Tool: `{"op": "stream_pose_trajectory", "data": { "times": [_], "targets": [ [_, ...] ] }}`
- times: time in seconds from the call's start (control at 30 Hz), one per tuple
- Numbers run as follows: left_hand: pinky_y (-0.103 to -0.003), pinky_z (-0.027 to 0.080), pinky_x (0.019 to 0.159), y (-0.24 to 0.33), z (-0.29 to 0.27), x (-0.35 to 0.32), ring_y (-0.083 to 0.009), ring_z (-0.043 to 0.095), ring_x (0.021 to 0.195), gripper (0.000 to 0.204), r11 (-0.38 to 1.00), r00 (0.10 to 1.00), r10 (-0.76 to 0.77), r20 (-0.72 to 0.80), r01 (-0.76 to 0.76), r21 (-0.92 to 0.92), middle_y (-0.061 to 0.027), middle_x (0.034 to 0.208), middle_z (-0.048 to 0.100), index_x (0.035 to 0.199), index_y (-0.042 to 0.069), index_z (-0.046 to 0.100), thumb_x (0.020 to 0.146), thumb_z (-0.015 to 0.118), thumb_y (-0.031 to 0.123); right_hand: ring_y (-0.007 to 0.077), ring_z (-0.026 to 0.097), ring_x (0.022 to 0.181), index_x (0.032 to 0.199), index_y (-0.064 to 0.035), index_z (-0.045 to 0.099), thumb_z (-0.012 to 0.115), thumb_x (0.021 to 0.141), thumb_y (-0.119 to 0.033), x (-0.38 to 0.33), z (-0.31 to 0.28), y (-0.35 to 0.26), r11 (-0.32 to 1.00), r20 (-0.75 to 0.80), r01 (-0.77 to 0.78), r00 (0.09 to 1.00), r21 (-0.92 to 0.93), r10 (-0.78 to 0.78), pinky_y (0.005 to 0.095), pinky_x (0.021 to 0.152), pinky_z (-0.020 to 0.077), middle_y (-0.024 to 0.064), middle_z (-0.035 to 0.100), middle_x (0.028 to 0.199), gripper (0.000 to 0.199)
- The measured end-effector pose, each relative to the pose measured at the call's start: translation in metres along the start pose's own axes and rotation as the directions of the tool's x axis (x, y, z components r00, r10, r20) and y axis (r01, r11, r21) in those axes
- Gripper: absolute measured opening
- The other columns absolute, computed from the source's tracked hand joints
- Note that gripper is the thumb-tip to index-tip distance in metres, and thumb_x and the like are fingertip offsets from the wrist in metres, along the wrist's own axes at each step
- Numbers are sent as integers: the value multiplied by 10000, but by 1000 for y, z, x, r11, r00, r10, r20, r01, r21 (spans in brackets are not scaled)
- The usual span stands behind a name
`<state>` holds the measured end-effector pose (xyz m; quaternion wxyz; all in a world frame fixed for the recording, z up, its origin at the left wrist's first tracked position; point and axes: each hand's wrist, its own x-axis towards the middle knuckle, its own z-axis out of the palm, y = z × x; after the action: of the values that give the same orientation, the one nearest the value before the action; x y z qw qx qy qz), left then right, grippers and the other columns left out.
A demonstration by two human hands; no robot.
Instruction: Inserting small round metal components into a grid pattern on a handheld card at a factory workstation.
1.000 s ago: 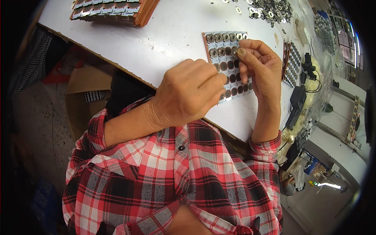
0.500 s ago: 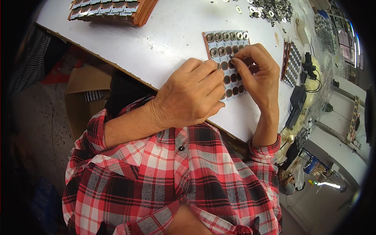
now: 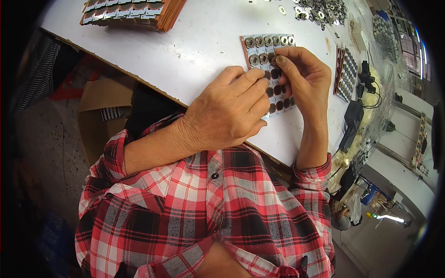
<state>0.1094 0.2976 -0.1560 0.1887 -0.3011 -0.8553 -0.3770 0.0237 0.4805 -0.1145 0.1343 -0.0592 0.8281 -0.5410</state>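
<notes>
A panel of joined circuit boards point(image 3: 246, 46) lies flat on the table, with rows of dark round spots. Silvery metal clips point(image 3: 268, 41) sit on its far row and on the left part of the second row. My right hand point(image 3: 303, 76) is over the panel's right side, thumb and forefinger closed together at the second row; whatever they pinch is too small to make out. With fingers curled, my left hand point(image 3: 227, 109) rests at the panel's left edge, fingertips near the third row. Its palm side is hidden, and so is anything in it.
Loose metal clips point(image 3: 322, 11) lie heaped at the far right. A stack of board panels point(image 3: 134, 14) stands far left, and more panels point(image 3: 345, 76) lean at the right beside black power adapters point(image 3: 352, 120). Below the table's left edge is a cardboard box point(image 3: 99, 95).
My right fingertips have moved away from me, from about the panel's third row to the second. The panel has shifted slightly, and my left hand has barely moved.
</notes>
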Motion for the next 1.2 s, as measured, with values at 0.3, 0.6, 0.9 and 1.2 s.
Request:
{"op": "stream_pose_trajectory", "data": {
  "times": [0.3,0.6,0.9,1.2],
  "targets": [
    [-455,485,954,1,0,1,-324,603,1206,542,1000,1000,-7,15,6,27,-179,1191,664,1087,-44,676,680,857,263,14,560,641,1095,7,729,736,960,-44,1,6,8,989,-53,123,990,-85,-128,160,545,420,-7,711,844,144],
    [-468,470,1033,2,0,3,-345,593,1268,519,1000,999,-20,29,20,1,-216,1253,667,1096,-55,671,702,847,234,12,568,695,1039,-9,755,751,949,-36,4,6,12,956,-46,223,971,-190,-235,170,597,438,-26,715,842,94],
    [-462,463,1040,4,4,2,-351,602,1251,428,999,1000,-18,-10,18,49,-233,1220,677,1031,-57,673,717,801,205,13,591,739,1057,-16,771,747,941,-11,11,-8,15,959,101,269,960,-90,-259,169,621,437,-24,721,849,119],
    [-472,485,1008,2,-1,3,-361,593,1274,503,1000,999,-27,29,27,3,-242,1266,659,1079,-67,662,697,842,207,71,637,744,1083,-46,777,710,931,-14,53,-17,-2,755,-30,391,879,-527,-477,218,627,478,10,746,928,170]
  ]
}}
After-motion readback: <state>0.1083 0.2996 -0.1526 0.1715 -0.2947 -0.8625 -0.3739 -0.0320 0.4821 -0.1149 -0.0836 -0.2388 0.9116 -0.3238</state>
